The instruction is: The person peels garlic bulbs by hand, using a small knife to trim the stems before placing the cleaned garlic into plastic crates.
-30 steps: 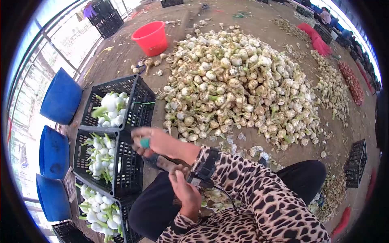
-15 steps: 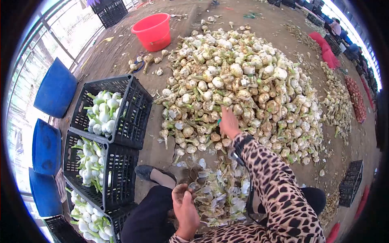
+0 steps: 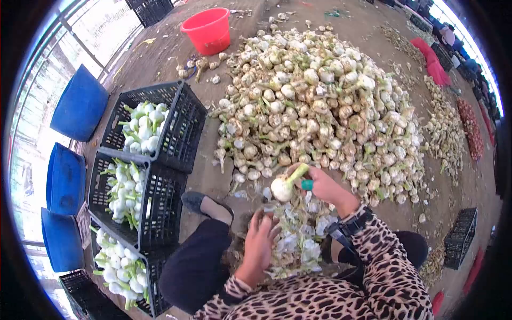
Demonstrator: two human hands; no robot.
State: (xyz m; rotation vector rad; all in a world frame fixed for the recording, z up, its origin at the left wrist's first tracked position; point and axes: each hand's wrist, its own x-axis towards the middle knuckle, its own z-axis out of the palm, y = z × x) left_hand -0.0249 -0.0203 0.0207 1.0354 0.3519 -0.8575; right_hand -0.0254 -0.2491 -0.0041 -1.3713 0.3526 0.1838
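A garlic bulb (image 3: 281, 190) with a short green stem is held in my right hand (image 3: 326, 188), just in front of the big garlic heap (image 3: 314, 101). Something green is wrapped on a digit of that hand, close to the stem. My left hand (image 3: 260, 242) is lower and to the left, fingers apart and nothing visible in it. Beneath both hands lies a pile of papery garlic peelings (image 3: 298, 245) on the ground between my feet.
To my left stand black crates (image 3: 176, 128) of cleaned white garlic, with blue tubs (image 3: 80, 104) beyond. A red basin (image 3: 207, 32) sits behind the heap. On the right are a black crate (image 3: 461, 237), more garlic (image 3: 445, 128) and a filled red net sack (image 3: 469, 128). People work far right.
My right hand has drawn back from the heap toward me, bringing a garlic bulb with it. My left hand has turned and risen slightly, its fingers now spread toward the peelings.
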